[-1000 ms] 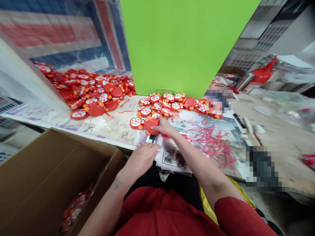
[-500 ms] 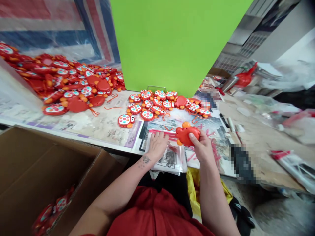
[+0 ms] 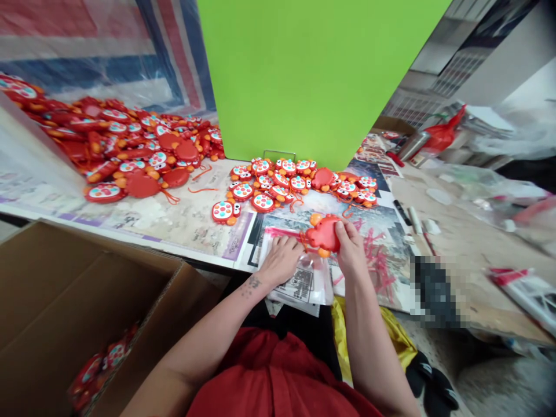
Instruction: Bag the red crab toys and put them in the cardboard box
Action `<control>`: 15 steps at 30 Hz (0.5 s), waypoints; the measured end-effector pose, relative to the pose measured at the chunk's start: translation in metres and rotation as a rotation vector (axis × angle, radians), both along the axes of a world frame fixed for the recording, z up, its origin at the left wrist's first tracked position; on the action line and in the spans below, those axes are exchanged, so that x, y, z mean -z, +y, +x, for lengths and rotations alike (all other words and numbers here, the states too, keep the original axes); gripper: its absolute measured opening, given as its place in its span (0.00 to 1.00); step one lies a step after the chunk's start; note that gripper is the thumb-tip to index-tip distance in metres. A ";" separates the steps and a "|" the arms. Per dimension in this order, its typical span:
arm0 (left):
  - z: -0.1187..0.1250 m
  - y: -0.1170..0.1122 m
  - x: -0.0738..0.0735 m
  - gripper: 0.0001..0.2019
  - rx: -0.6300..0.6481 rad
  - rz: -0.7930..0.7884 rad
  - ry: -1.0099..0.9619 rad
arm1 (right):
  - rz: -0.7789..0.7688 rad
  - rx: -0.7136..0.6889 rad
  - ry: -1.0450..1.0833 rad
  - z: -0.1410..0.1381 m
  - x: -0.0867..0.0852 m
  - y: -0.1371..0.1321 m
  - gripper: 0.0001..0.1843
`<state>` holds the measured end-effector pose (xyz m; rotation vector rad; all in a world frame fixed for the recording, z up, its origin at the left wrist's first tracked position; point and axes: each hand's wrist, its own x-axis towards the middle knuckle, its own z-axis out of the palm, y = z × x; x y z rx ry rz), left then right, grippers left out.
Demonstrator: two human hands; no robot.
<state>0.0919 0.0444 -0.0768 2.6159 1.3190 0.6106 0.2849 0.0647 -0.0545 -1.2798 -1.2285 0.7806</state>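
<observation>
My right hand (image 3: pixel 351 248) grips a red crab-shaped toy (image 3: pixel 322 233) with orange claws, back side up, just above the table. My left hand (image 3: pixel 282 259) rests on a stack of clear plastic bags (image 3: pixel 304 281) with a red top strip and printed labels, fingers curled at the top bag's opening. The toy sits right at the bag's upper right corner. A small group of the same toys (image 3: pixel 278 182) with dotted faces lies beyond my hands, and a large heap (image 3: pixel 117 147) spreads over the table's far left.
An open cardboard box (image 3: pixel 87 301) stands at my lower left with a few bagged toys (image 3: pixel 99 365) in its bottom. A green panel (image 3: pixel 313 75) rises behind the toys. Loose red cords (image 3: pixel 377 255), pens and plastic wrap lie at the right.
My right hand picked a toy from the group, drew it back toward me and now holds it at the bag's mouth. My left hand shifted onto the top bag.
</observation>
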 end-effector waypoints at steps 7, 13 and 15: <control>-0.002 0.002 0.002 0.08 0.043 0.063 -0.035 | -0.054 -0.142 -0.167 -0.019 0.015 0.031 0.30; -0.003 0.001 0.008 0.07 -0.068 0.170 -0.217 | -0.169 -0.490 -0.290 -0.038 0.006 0.032 0.32; -0.003 0.001 0.007 0.05 -0.064 0.173 -0.293 | -0.112 -0.536 -0.384 -0.041 0.001 0.029 0.33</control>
